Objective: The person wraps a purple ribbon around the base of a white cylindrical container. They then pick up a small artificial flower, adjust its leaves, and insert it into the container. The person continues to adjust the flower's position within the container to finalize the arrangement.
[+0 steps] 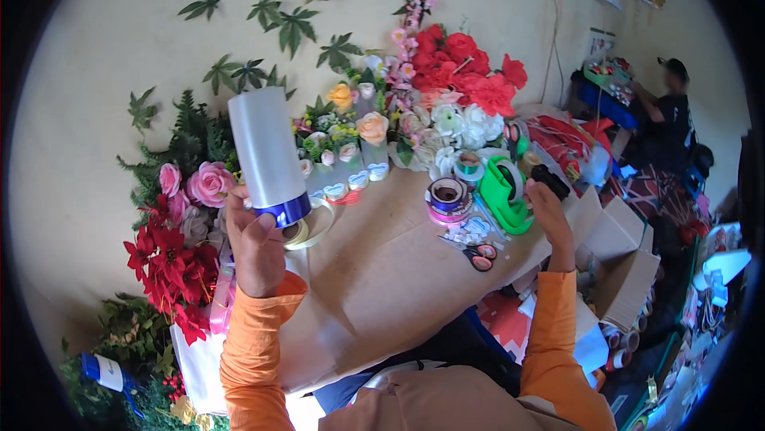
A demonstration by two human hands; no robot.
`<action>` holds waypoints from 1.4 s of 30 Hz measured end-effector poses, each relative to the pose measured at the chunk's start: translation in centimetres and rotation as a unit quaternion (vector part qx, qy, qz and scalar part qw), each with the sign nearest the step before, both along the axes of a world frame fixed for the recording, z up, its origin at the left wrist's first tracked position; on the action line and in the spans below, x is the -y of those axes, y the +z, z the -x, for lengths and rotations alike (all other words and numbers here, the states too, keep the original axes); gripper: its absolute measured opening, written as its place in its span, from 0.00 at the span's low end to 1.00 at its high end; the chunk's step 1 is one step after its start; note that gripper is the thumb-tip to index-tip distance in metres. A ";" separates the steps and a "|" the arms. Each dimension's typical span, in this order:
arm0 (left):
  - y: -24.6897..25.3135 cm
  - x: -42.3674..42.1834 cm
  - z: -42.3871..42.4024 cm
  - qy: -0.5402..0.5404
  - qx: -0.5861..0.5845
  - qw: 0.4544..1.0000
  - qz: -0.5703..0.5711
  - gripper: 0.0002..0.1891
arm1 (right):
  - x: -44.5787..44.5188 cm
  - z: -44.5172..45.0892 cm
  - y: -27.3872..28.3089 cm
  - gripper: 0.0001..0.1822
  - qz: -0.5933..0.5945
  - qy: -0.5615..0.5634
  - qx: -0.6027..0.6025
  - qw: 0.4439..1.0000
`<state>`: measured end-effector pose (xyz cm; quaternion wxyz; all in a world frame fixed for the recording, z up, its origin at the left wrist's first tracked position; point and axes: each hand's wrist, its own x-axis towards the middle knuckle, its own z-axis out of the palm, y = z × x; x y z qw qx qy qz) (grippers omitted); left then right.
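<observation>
My left hand (260, 246) holds up a translucent white cylinder (268, 144), slightly tilted. A shiny blue band (293, 211) runs around its lower end, with my thumb against it. Just behind that end, on the table, are rolls of cream ribbon or tape (323, 231). My right hand (550, 216) is at the right side of a green tape dispenser (493, 198) with a roll of clear tape (511, 179) in it. Whether its fingertips grip the tape is too small to tell. Scissors with black and orange handles (480, 255) lie in front of the dispenser.
Stacked ribbon rolls (448, 201) stand left of the dispenser. Artificial flowers (460, 66) and clear flower-filled containers (346, 174) line the back of the brown-covered table (382, 275). An open cardboard box (627, 258) is at right. A person (672, 114) sits farther off.
</observation>
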<state>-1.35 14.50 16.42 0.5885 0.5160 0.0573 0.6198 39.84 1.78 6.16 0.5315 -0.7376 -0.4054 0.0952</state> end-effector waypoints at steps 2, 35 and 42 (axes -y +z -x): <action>-0.9 -0.8 0.4 0.014 -0.020 0.999 -0.029 0.26 | 1.0 -1.4 -0.3 0.21 0.068 -0.063 0.055 0.994; -1.2 -1.1 1.0 0.014 -0.031 0.999 -0.038 0.32 | 4.3 -0.4 -0.5 0.09 -0.048 0.102 -0.337 0.935; -1.7 -1.4 1.0 0.006 -0.039 0.998 -0.048 0.30 | 4.6 0.5 -1.7 0.09 -0.037 0.039 -0.137 0.989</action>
